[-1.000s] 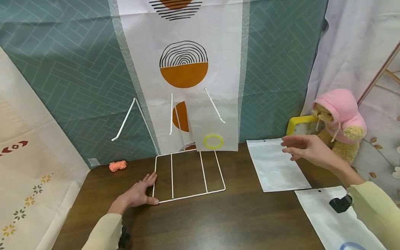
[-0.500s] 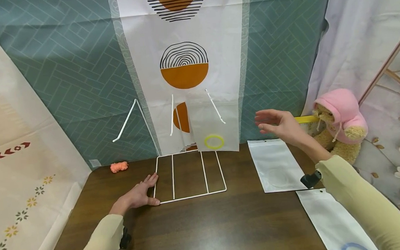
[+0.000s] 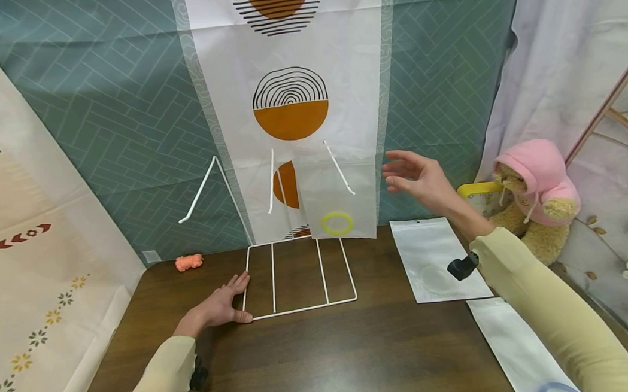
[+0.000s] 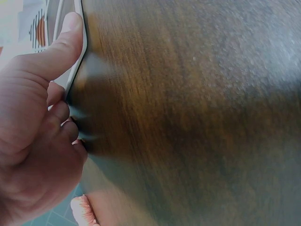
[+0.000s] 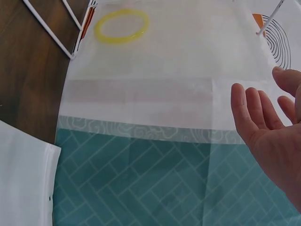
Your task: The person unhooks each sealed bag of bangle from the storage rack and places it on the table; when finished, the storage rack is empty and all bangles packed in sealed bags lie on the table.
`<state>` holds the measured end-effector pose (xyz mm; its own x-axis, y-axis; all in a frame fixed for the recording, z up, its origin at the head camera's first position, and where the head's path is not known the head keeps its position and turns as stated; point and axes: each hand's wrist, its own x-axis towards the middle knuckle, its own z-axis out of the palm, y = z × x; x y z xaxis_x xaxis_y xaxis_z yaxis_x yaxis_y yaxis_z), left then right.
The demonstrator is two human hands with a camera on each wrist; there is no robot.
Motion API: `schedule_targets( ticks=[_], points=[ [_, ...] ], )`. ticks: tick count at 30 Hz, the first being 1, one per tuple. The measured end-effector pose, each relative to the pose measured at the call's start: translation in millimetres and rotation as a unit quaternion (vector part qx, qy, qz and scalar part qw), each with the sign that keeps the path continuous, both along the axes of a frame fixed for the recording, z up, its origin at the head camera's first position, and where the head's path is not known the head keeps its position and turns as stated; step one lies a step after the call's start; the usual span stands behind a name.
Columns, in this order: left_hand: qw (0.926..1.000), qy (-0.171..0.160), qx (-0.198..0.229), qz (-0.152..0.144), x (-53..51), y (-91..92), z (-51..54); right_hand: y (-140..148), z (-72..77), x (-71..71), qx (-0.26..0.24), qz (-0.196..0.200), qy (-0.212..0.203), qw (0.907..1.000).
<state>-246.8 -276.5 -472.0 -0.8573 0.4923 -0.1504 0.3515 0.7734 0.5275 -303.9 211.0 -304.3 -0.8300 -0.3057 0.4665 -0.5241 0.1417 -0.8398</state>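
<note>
A white wire rack (image 3: 305, 309) stands on the table against the backdrop, its prongs rising at the back. My left hand (image 3: 215, 309) rests on the left side of its base, fingers spread; in the left wrist view the thumb of the hand (image 4: 37, 108) lies along the wire. From the right-hand prong hangs a translucent pouch (image 3: 335, 183) with a yellow ring (image 3: 337, 214). Just right of that pouch my right hand (image 3: 418, 180) is raised in the air, fingers loosely bent and holding nothing. In the right wrist view the hand (image 5: 268, 127) is apart from the pouch (image 5: 178, 52).
On the right of the table lie a white pouch (image 3: 437, 260) and, nearer, another white pouch (image 3: 517, 339) with a blue ring. Behind them are a yellow clock (image 3: 478, 188) and a teddy bear (image 3: 539, 176) in a pink hood. An orange yarn bundle (image 3: 188, 262) lies at back left.
My right hand has moved left and up, from above the white pouch towards the hanging pouch. My left hand has stayed on the rack.
</note>
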Motion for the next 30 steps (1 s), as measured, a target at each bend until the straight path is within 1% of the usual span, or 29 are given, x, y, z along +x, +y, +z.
schedule_targets(
  ticks=[6, 10, 17, 30],
  points=[
    [1.0, -0.004, -0.001, 0.003, -0.7, 0.9, 0.7, -6.6, 5.3, -3.3, -0.007, -0.008, -0.002, 0.9999],
    [1.0, -0.006, 0.005, 0.002, -1.9, 0.1, 0.3, -11.0, 6.2, -7.2, -0.017, -0.005, 0.0, 0.9998],
    [0.9999, -0.009, 0.006, 0.001, -3.2, -1.3, -2.3, -15.6, 7.0, -9.3, -0.028, -0.008, 0.004, 0.9996],
    [0.9999, -0.011, 0.001, 0.006, -2.9, -1.2, -1.0, -20.3, 10.8, -8.3, -0.01, -0.023, 0.019, 0.9995]
  ],
)
